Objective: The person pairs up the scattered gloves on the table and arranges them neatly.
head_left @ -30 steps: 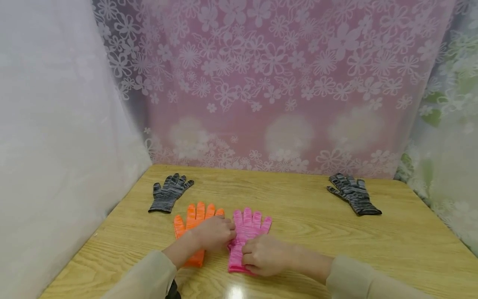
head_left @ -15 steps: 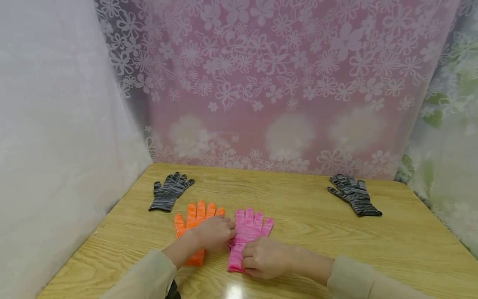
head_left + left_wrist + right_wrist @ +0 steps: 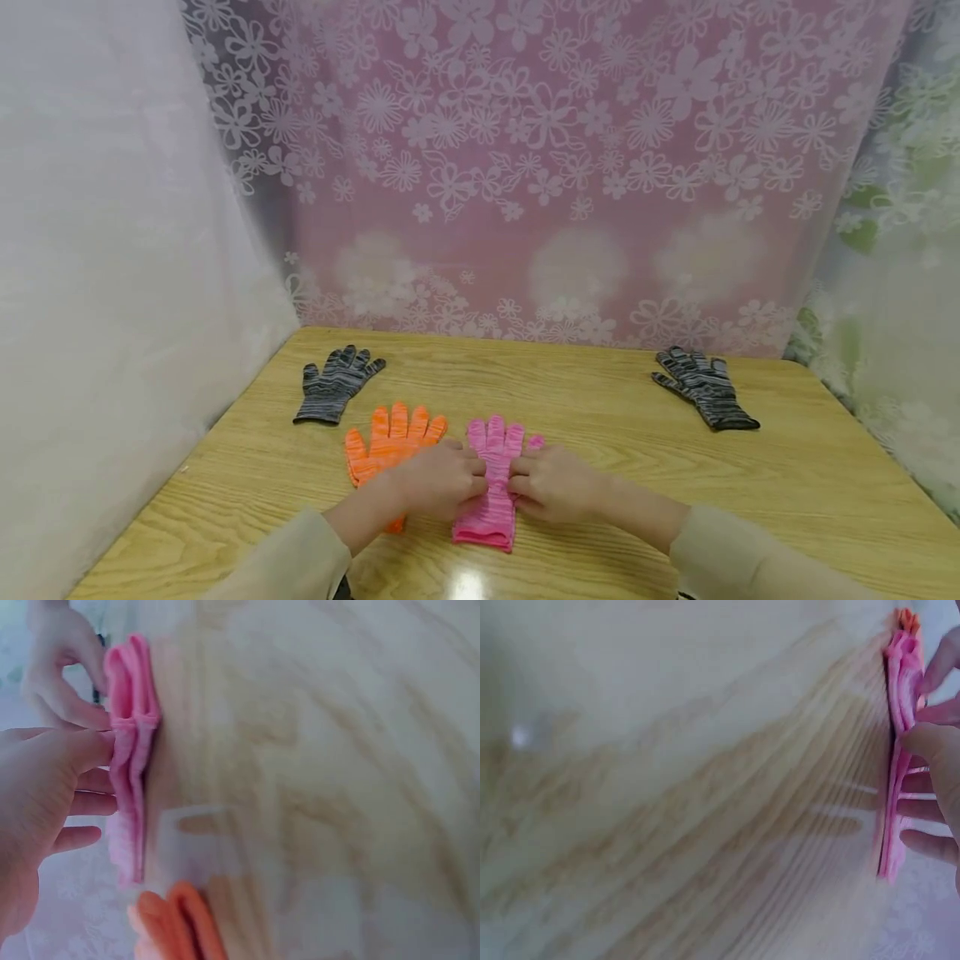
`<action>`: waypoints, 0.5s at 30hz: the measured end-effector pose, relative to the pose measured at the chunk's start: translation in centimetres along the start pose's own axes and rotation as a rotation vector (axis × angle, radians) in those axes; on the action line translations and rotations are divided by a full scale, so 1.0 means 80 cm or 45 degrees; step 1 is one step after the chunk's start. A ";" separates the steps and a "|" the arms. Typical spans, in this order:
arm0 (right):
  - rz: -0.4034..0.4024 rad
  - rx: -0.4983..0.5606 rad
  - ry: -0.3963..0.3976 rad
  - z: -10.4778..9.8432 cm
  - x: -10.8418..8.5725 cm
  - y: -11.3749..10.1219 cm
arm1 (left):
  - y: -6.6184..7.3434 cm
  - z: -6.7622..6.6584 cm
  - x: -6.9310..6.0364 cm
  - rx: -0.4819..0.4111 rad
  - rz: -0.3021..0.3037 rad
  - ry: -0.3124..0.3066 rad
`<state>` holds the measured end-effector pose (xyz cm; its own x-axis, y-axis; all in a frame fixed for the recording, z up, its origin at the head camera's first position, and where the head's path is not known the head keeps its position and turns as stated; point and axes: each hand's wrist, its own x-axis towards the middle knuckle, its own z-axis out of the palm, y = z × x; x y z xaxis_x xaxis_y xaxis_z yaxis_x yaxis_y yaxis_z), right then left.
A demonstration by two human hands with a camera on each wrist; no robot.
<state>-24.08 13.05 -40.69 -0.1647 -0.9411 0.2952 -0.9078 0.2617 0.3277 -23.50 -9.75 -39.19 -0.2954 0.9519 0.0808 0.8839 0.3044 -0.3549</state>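
Pink knit gloves [image 3: 497, 492] lie flat on the table, fingers pointing away and cuff toward me. The left wrist view shows two pink layers, one on the other, at the cuff [image 3: 135, 690]. My left hand [image 3: 437, 481] pinches their left edge between thumb and fingers. At the right edge, my right hand [image 3: 558, 485] pinches them too, hiding part of the outermost glove finger. Orange knit gloves [image 3: 388, 454] lie just to the left, partly under my left forearm; their edge also looks doubled in the left wrist view.
A dark grey striped glove [image 3: 337, 387] lies at the back left of the wooden table [image 3: 585, 400]. Another grey striped glove [image 3: 708, 392] is at the back right. A pink floral curtain [image 3: 555, 167] hangs behind, with pale sheets at both sides.
My right hand has moved from the cuff up along the right edge of the pink gloves. My left hand has shifted slightly right. The orange and grey gloves stay put.
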 end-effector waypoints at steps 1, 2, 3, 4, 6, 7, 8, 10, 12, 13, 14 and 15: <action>0.001 0.011 -0.007 0.002 -0.001 0.001 | 0.002 0.001 0.000 -0.017 0.000 -0.011; 0.002 0.025 -0.013 0.003 -0.002 0.002 | 0.003 0.004 -0.001 -0.026 -0.001 -0.016; 0.002 0.041 -0.019 0.004 -0.003 0.003 | 0.004 0.005 -0.002 -0.036 0.001 -0.013; -0.002 0.053 -0.022 0.005 -0.004 0.005 | 0.005 0.006 -0.004 -0.047 0.007 -0.003; -0.010 0.065 -0.025 0.005 -0.005 0.006 | 0.007 0.008 -0.005 -0.045 0.025 0.026; -0.012 0.071 -0.025 0.005 -0.005 0.007 | 0.007 0.009 -0.006 -0.035 0.034 0.037; -0.012 0.081 -0.026 0.005 -0.006 0.008 | 0.007 0.009 -0.006 -0.025 0.041 0.047; -0.009 0.110 -0.022 0.004 -0.007 0.010 | 0.007 0.009 -0.006 0.002 0.049 0.063; 0.009 0.158 -0.010 0.003 -0.008 0.012 | 0.008 0.009 -0.005 0.010 0.042 0.083; 0.024 0.183 -0.001 0.003 -0.008 0.013 | 0.009 0.009 -0.004 0.008 0.043 0.101; 0.042 0.208 0.009 0.003 -0.009 0.014 | 0.010 0.009 -0.003 -0.001 0.046 0.123; 0.069 0.235 0.017 0.002 -0.011 0.016 | 0.011 0.008 -0.002 -0.011 0.052 0.146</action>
<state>-25.16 14.15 -40.67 -0.2108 -0.9235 0.3205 -0.9534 0.2666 0.1412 -22.88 -9.67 -40.15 -0.2160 0.9611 0.1723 0.8977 0.2649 -0.3522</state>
